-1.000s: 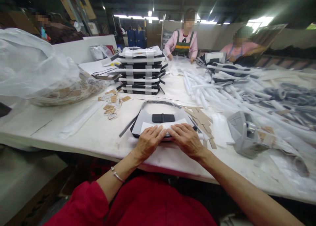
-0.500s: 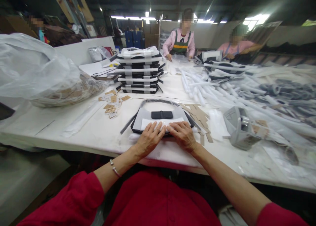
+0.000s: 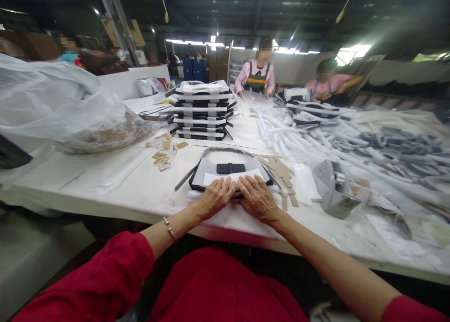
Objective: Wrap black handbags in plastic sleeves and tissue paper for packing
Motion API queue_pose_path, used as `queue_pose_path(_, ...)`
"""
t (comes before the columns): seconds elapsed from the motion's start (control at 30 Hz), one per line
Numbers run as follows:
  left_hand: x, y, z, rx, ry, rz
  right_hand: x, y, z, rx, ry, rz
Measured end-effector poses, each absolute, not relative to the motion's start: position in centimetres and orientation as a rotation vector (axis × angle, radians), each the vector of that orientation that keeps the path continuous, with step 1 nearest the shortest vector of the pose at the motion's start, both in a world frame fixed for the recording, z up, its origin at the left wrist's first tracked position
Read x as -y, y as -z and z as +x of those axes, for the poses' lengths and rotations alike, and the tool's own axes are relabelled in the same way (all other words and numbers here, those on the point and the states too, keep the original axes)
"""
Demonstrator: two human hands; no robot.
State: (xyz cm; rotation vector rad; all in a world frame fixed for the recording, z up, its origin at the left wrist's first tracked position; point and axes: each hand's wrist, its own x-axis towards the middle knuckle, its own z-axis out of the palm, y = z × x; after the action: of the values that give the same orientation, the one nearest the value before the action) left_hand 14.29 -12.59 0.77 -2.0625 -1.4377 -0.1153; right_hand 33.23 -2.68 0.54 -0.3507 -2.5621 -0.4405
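Observation:
A handbag (image 3: 202, 168) with a black-trimmed edge and pale wrapping lies flat on the table in front of me, its handle loop pointing away. A dark flap or strap piece (image 3: 230, 168) shows at its middle. Across its near part lies a white sheet (image 3: 214, 178). My left hand (image 3: 217, 195) rests on the sheet's near edge, fingers stretched out. Beside it my right hand (image 3: 258, 198) presses the same edge, also with fingers extended and flat. The fingertips of both hands almost meet at the centre. What lies beneath the palms is hidden.
Behind stands a stack of wrapped bags (image 3: 204, 111). Small brown tags (image 3: 163, 154) and a large plastic bag (image 3: 63, 101) are to the left. Cardboard strips (image 3: 279, 172), a tape dispenser (image 3: 335, 188) and white foam tubes (image 3: 274, 132) lie right. Two people work across the table.
The view has tilted up slightly, so everything sits lower in it. Both hands stay at the bag's near edge; the right fingers have straightened forward a little over the sheet.

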Motion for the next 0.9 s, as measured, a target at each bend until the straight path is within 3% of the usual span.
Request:
queue_pose_path(0.17,12.8,-1.7,15.4,1.523,-0.021,-2.054,2.4,-0.6,33.0,2.507,0.471,-0.342)
queue_pose_path(0.4,12.6,-2.2,14.3,1.451,0.112,-2.106,2.8,-0.4,33.0,2.511,0.418,-0.378)
queue_pose_path(0.9,8.9,-9.0,10.7,1.538,0.131,-2.398,-0.1,-4.3,30.4,2.47,0.543,-0.388)
